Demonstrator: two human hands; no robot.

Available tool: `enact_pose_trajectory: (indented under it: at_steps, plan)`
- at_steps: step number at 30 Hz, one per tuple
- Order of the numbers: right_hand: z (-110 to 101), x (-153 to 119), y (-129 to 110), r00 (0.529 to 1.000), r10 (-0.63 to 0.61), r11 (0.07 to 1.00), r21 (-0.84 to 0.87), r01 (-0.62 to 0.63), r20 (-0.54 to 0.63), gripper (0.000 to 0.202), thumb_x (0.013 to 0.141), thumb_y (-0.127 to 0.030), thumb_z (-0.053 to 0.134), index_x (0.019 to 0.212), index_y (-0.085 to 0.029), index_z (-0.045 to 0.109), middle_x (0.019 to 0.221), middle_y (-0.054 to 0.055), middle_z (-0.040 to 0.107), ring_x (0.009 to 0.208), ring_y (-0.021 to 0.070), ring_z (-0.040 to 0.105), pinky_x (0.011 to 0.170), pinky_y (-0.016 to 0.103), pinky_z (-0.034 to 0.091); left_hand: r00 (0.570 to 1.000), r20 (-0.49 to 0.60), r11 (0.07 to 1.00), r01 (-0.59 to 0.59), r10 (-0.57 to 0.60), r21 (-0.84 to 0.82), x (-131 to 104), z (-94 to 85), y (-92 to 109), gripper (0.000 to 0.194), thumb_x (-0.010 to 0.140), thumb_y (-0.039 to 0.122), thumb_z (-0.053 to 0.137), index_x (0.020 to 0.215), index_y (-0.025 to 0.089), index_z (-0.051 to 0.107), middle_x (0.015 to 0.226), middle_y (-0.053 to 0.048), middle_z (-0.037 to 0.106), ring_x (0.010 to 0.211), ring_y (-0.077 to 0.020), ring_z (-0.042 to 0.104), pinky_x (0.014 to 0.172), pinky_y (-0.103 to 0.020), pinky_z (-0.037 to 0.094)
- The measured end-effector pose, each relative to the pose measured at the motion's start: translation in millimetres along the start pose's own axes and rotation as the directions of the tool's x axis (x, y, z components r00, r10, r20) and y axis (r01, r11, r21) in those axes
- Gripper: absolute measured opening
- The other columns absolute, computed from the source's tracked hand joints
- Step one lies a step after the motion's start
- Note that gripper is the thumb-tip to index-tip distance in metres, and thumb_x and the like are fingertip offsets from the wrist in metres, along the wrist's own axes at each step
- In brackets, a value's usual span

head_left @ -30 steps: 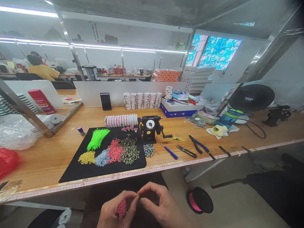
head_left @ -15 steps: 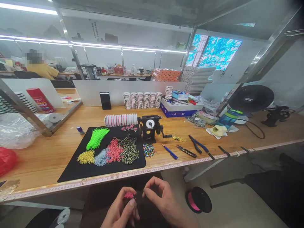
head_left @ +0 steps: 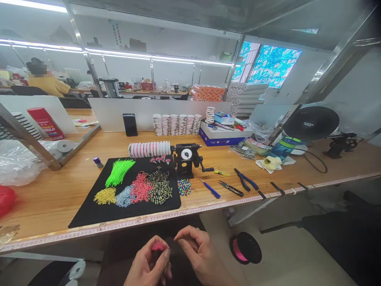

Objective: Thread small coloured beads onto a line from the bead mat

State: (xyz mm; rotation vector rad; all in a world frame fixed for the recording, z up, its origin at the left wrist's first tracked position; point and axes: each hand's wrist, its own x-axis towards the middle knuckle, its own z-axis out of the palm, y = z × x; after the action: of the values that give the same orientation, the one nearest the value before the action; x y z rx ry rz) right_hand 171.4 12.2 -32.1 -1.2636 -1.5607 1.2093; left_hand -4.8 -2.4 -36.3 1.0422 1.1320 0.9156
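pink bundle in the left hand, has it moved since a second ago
Yes: judged against the black mat, the pink bundle in the left hand has shifted nearer the mat's front edge and slightly right.

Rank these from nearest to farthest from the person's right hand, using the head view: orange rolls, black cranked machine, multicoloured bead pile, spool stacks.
From the right hand:
1. Multicoloured bead pile: ahead, on the near side.
2. Black cranked machine: just behind the beads.
3. Spool stacks: in a row behind the machine.
4. Orange rolls: in the background, slightly right.
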Motion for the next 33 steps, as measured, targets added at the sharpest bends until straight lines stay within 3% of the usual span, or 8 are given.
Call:
enact_pose_trajectory:
  at_steps: [7, 17, 21, 33]
  plan:
    - [0, 1, 1, 0.999, -0.031, 0.998, 0.062, 0.029, 0.039, 0.033, 0.096, -0.049, 0.057, 0.09, -0.02, 0.071, 0.08, 0.003, 0.064, 0.074, 0.0181, 0.056, 0.069, 0.027, 0.044, 0.996, 0.067, 0.999, 0.051, -0.05, -0.008, 0, 0.4, 6, 0.056, 0.073, 0.073, 0.066, 0.071, 0.02, 0.048, 0.045, 0.004, 0.057, 0.037, -0.0055, 0.039, 0.042, -0.018, 0.027]
    - [-1, 1, -3, 0.993, 0.015, 0.956, 0.291, -0.048, 0.115, 0.032, 0.09, -0.049, 0.068, 0.085, -0.017, 0.071, 0.069, -0.002, 0.051, 0.064, 0.0126, 0.041, 0.059, 0.024, 0.033, 0.997, 0.063, 0.998, 0.056, -0.054, -0.03, 0, 3.1, 4, 0.057, 0.071, 0.074, 0.068, 0.07, 0.02, 0.048, 0.044, 0.005, 0.055, 0.037, -0.0055, 0.038, 0.042, -0.018, 0.026]
    - [1, 3, 0, 0.993, 0.014, 0.954, 0.295, -0.047, 0.113, 0.033, 0.088, -0.049, 0.07, 0.084, -0.017, 0.073, 0.066, -0.004, 0.047, 0.06, 0.0113, 0.035, 0.056, 0.025, 0.028, 0.996, 0.066, 0.998, 0.059, -0.057, -0.026, -1, 3.6, 4, 0.056, 0.072, 0.073, 0.068, 0.07, 0.021, 0.048, 0.044, 0.005, 0.055, 0.038, -0.0057, 0.039, 0.042, -0.018, 0.026]
    - [-3, 2, 4, 0.993, 0.004, 0.976, 0.217, -0.029, 0.118, 0.032, 0.092, -0.049, 0.063, 0.087, -0.018, 0.069, 0.069, -0.003, 0.046, 0.065, 0.0136, 0.038, 0.06, 0.026, 0.03, 0.995, 0.08, 0.997, 0.065, -0.061, -0.04, 0, 3.5, 4, 0.055, 0.072, 0.072, 0.069, 0.069, 0.021, 0.048, 0.043, 0.005, 0.054, 0.038, -0.0064, 0.039, 0.043, -0.019, 0.028]
